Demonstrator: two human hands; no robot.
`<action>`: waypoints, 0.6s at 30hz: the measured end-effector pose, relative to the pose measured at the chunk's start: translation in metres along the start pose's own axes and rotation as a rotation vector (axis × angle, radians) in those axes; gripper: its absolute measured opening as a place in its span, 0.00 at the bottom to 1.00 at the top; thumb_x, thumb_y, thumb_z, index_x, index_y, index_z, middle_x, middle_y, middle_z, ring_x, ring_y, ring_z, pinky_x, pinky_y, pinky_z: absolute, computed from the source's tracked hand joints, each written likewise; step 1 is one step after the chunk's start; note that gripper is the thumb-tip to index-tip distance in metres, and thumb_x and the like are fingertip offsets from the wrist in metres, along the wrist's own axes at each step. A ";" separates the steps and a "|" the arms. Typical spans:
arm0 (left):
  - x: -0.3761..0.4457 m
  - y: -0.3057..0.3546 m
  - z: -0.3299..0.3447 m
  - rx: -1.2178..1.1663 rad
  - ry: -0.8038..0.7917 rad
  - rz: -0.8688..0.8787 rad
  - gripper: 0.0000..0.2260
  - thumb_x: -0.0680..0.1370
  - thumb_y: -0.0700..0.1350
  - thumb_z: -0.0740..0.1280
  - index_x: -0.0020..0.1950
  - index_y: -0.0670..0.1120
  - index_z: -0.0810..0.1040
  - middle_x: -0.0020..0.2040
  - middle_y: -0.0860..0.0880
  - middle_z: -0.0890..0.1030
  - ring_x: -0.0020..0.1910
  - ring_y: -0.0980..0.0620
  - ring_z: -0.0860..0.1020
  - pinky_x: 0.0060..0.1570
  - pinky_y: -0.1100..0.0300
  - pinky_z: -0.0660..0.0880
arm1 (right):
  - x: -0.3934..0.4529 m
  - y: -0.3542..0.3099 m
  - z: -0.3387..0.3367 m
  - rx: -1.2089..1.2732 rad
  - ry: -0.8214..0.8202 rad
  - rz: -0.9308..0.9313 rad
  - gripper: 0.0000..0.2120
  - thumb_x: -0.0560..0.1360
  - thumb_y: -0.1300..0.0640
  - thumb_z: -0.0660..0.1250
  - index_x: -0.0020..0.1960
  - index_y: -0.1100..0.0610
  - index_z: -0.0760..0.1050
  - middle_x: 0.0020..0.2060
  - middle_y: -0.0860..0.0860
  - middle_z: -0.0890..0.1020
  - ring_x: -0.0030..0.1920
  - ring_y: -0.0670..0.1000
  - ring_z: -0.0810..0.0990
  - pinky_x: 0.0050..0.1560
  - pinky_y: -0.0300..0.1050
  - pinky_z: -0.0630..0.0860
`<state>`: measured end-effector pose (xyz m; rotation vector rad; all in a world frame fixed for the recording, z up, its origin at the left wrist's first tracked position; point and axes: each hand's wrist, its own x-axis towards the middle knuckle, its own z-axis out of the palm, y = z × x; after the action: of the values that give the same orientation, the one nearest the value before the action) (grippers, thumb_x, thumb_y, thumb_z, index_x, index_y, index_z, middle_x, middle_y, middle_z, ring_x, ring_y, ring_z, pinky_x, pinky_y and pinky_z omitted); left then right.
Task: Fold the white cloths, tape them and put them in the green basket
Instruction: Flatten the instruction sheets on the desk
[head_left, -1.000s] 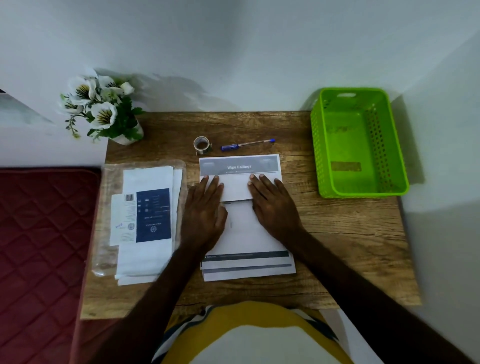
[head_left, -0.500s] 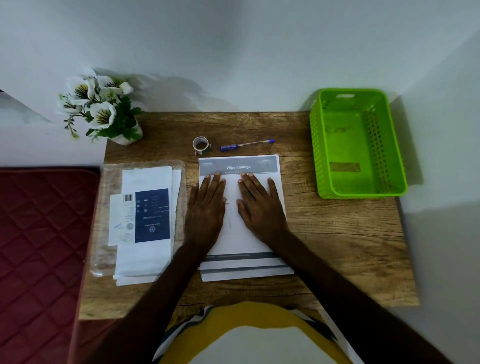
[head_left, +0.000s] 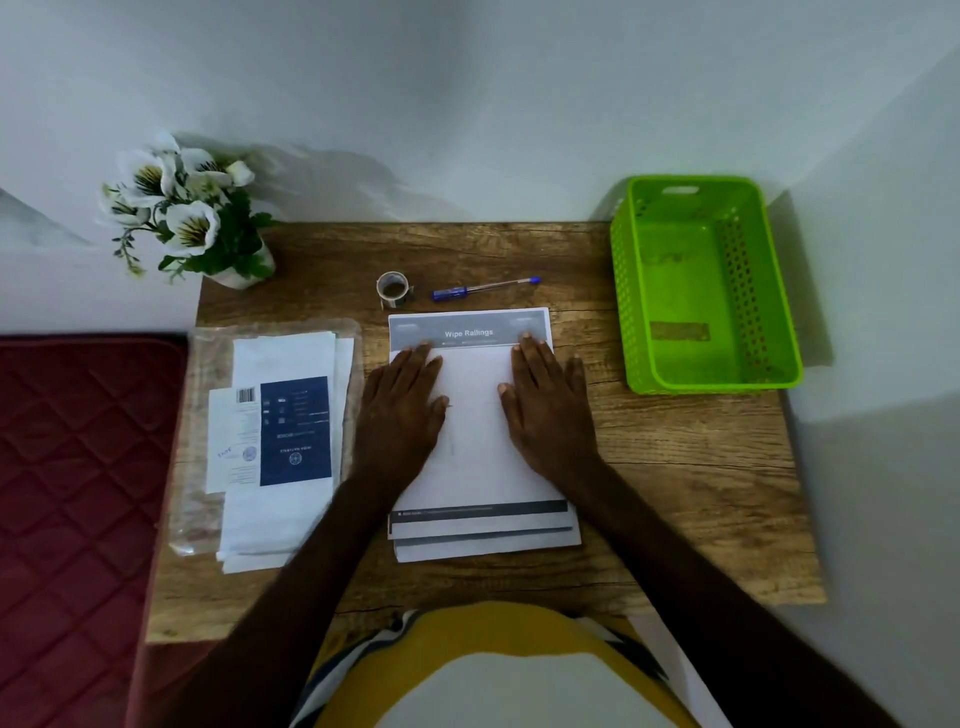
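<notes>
White cloth (head_left: 475, 426), flat, smooth, rectangular, pressed by left hand (head_left: 400, 410) and right hand (head_left: 550, 410); grip flat-open, nothing grasped. Perforated green basket (head_left: 623, 291) right of grip; wood-grain surface (head_left: 675, 467) between.

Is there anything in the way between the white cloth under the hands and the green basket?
Nothing visible: only bare wooden table lies between the white cloth and the green basket, which looks empty.

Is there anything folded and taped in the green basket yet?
No, the green basket holds no cloth; both the left hand and right hand lie flat on the white cloth.
</notes>
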<state>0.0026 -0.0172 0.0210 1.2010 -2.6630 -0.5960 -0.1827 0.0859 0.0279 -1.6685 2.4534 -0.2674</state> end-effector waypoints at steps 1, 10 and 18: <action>0.004 -0.001 -0.005 -0.024 -0.015 -0.003 0.24 0.81 0.52 0.66 0.76 0.46 0.71 0.78 0.45 0.68 0.78 0.43 0.65 0.76 0.41 0.62 | 0.003 -0.002 -0.004 0.010 0.013 -0.009 0.28 0.83 0.46 0.55 0.77 0.61 0.66 0.78 0.58 0.65 0.79 0.59 0.63 0.76 0.67 0.60; 0.037 -0.002 -0.035 0.000 -0.195 -0.047 0.30 0.72 0.55 0.77 0.72 0.51 0.74 0.71 0.46 0.72 0.71 0.44 0.68 0.69 0.45 0.67 | 0.044 -0.011 -0.035 -0.023 -0.170 -0.081 0.34 0.71 0.40 0.74 0.73 0.53 0.71 0.69 0.56 0.72 0.70 0.58 0.69 0.68 0.55 0.69; 0.058 0.001 -0.048 0.022 -0.314 -0.074 0.34 0.68 0.57 0.80 0.71 0.52 0.72 0.70 0.46 0.72 0.71 0.44 0.66 0.68 0.48 0.65 | 0.063 -0.003 -0.043 0.069 -0.254 -0.050 0.34 0.64 0.36 0.78 0.65 0.48 0.76 0.65 0.53 0.71 0.67 0.56 0.67 0.63 0.52 0.68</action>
<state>-0.0227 -0.0739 0.0643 1.3131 -2.8949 -0.8319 -0.2127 0.0288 0.0683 -1.6262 2.1960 -0.1346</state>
